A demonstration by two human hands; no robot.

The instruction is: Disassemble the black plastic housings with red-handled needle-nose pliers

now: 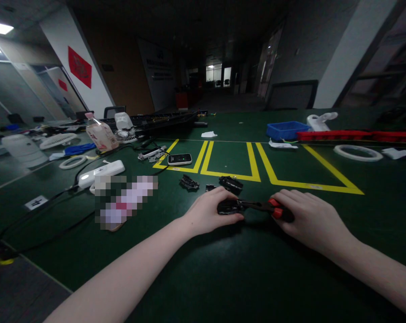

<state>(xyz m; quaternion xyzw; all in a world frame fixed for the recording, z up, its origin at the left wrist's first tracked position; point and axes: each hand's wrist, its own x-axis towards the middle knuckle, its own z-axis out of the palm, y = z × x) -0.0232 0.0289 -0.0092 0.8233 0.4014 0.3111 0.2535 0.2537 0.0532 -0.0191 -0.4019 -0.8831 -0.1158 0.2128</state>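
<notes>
My left hand (214,210) is closed around a small black plastic part (228,207), thumb below and fingers above. From the right, my right hand (309,217) grips a pair of pliers with red and black handles (276,210). The dark jaws of the pliers reach the right end of the black part; whether they bite on it I cannot tell. Just beyond my left hand lie more black plastic parts, one (188,182) to the left and another (231,184) behind my fingers. A third is partly hidden by my hand.
Yellow tape (230,176) marks areas on the green table (203,278). A white-edged device (179,159), a power strip (102,173) with cables and a bottle (101,134) stand left. A blue bin (286,130), red strips (354,135) and a white ring (358,153) lie at the right.
</notes>
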